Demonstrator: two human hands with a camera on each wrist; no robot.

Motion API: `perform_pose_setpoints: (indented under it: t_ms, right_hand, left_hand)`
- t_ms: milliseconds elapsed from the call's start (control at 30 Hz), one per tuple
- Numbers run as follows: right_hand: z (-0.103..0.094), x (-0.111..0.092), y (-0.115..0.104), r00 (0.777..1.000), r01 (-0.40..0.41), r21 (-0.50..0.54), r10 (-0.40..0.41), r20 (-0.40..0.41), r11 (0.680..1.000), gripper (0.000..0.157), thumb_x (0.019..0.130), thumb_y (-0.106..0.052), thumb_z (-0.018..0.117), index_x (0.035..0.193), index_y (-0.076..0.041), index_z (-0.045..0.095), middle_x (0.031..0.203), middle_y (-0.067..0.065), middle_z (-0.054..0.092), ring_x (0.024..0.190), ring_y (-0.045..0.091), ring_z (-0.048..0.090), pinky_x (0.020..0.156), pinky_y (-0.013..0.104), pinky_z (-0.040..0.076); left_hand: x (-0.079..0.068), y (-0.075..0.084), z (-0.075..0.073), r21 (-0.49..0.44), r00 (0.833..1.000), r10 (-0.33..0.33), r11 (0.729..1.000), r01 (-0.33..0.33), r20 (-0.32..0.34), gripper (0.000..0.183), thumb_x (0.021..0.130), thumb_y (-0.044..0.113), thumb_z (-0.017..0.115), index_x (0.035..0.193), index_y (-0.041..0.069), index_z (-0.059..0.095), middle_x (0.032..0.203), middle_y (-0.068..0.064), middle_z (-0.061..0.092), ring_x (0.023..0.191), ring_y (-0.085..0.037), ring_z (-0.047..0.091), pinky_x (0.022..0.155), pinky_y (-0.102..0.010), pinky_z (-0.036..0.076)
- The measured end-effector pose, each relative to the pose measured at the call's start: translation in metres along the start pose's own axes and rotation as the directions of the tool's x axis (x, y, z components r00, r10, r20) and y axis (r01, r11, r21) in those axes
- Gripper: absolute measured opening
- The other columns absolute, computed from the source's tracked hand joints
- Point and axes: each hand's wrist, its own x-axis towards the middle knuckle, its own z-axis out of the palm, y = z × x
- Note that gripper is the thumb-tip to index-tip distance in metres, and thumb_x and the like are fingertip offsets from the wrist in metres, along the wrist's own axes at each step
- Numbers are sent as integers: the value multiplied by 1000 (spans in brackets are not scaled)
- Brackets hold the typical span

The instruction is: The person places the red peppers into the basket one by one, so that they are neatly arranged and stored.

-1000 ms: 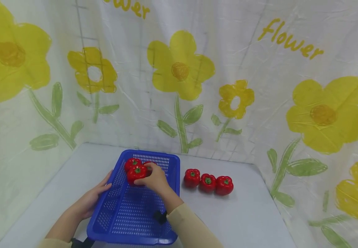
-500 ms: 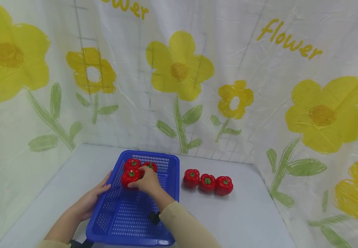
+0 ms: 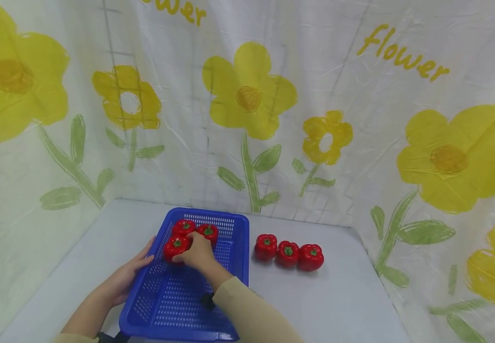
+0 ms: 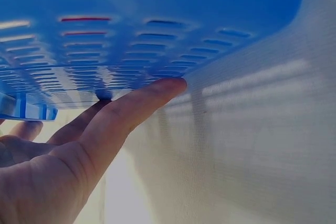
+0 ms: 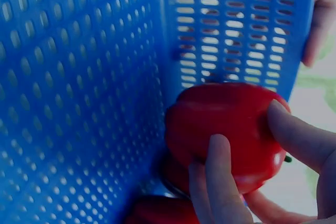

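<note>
A blue plastic basket (image 3: 200, 309) with slotted walls holds three red bell peppers at its far end. My right hand (image 3: 199, 252) grips the nearest red bell pepper (image 3: 173, 247) by its side; in the right wrist view, thumb and fingers spread round this pepper (image 5: 226, 129) beside the slotted wall. Behind it sit a second pepper (image 3: 183, 226) at the left and a third pepper (image 3: 208, 231) at the right. My left hand (image 3: 123, 278) lies along the basket's outer left side. Its straight fingers touch the basket wall in the left wrist view (image 4: 105, 129).
Right of the basket, three more red bell peppers (image 3: 287, 254) stand in a short row on the white table (image 3: 337, 305). Behind the table hangs a pale curtain (image 3: 178, 162) printed with yellow flowers.
My right hand has moved left and slightly nearer with the gripped pepper, toward the basket's left wall. The pepper at the back right now shows more fully. My left hand stays put.
</note>
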Motion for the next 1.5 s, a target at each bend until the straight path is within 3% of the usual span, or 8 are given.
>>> perform_pose_setpoints:
  t_ms: [633,933,1200,1500]
  right_hand:
    - [9,-5,-2,999,-38,-66,38,3,997,72,69,-19,94,132,-11,59,121,10,67,113,29,63,91,50,58]
    - [8,-5,-2,999,-38,-80,38,-4,996,76,68,-20,95,134,-11,58,123,11,66,115,31,61,92,51,58]
    - [-7,-10,-7,1000,-1,-92,2,6,996,74,69,-25,94,133,-10,60,126,10,67,117,29,62,96,49,57]
    - [-34,-20,-17,999,45,-73,-44,18,996,72,71,-28,93,132,-8,60,126,12,68,111,27,65,92,47,58]
  left_hand:
    - [0,0,0,-2,1000,5,1000,-5,22,62,111,38,21,154,47,-23,163,-28,-21,146,-59,21,102,-68,44]
    - [0,0,-1,-1,1000,5,1000,-5,27,61,112,38,21,153,48,-23,163,-28,-22,145,-59,23,102,-69,44]
    - [0,-1,-3,10,999,13,1000,-13,30,61,111,39,20,153,47,-23,163,-26,-24,147,-58,18,104,-68,43]
    - [1,-1,-3,8,999,9,1000,-9,32,62,111,39,21,153,46,-24,164,-26,-23,147,-55,25,105,-67,43]
